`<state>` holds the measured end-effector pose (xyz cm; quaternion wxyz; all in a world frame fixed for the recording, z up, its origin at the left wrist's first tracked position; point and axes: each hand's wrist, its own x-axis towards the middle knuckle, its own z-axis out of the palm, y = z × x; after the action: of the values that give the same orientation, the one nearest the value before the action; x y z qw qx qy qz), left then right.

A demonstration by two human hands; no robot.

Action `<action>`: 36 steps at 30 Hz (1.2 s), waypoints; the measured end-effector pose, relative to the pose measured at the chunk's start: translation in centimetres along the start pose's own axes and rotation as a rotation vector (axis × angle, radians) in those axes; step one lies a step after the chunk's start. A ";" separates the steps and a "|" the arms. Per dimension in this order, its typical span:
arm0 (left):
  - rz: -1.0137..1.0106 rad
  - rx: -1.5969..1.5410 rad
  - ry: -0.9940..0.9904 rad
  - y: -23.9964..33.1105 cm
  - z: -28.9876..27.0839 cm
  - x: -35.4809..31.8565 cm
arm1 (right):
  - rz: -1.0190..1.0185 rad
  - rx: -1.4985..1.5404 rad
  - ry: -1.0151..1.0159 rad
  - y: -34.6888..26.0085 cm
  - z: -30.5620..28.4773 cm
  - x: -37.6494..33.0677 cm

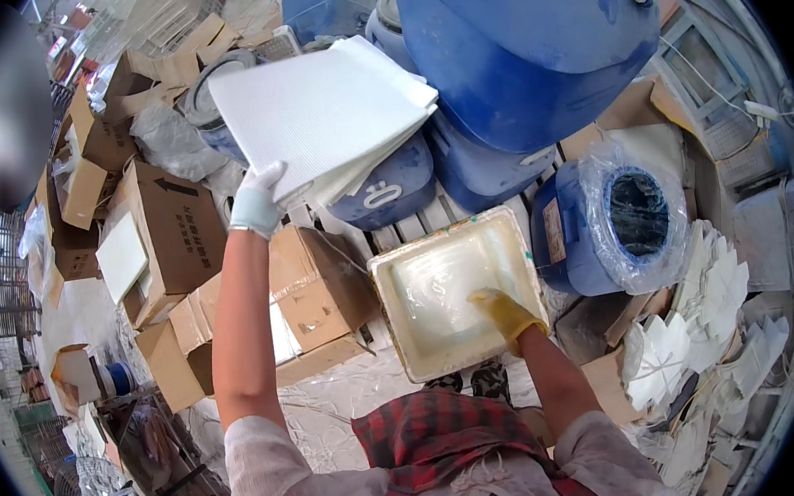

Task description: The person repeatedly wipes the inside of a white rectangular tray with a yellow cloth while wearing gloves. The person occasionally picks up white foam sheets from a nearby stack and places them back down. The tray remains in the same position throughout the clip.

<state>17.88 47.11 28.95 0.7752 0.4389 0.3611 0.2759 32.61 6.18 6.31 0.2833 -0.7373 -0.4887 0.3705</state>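
Both hands are gloved and set well apart: the left hand (261, 186), in white, grips a stack of white sheets (328, 112) at its near corner, while the right hand (507, 314), in yellow, is at the pale basin (391, 315). The left fingers are curled under the sheets with the thumb side on top, so the grip sits at the stack's seven o'clock and most of the sheets reach out from it toward one and two o'clock. Their longer edge seems to run from eight to two o'clock, with the layers fanned along the lower right side. A closed blue drum (383, 197) lies beneath that side; whether it takes any weight cannot be told.

The right hand is blurred, fingers extended toward ten o'clock. Nothing shows in its hold, though how far the fingers are spread is unclear, as is whether they touch the basin's bottom.

The key relation is the diagonal between stack and basin: the basin lies at five o'clock from the sheets, and the sheets at eleven o'clock from the right hand. The left hand is nearer the stack, the right nearer the basin. A cardboard box (312, 298) stands at the basin's nine o'clock.
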 end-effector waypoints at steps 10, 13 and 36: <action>-0.043 0.059 0.055 -5.3 -4.0 -7.0 | 0.026 0.004 0.012 -0.1 -0.8 0.2; -0.059 0.069 0.153 -6.5 -3.5 -6.4 | 0.163 0.185 0.034 0.8 -0.6 0.4; -0.279 0.178 0.243 -13.1 0.6 -28.0 | 1.107 1.908 0.463 -9.1 -7.6 3.3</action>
<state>3.35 19.94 26.51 0.7146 0.4151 0.5322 0.1838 35.08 12.08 16.84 0.6116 -0.3854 0.4532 0.5216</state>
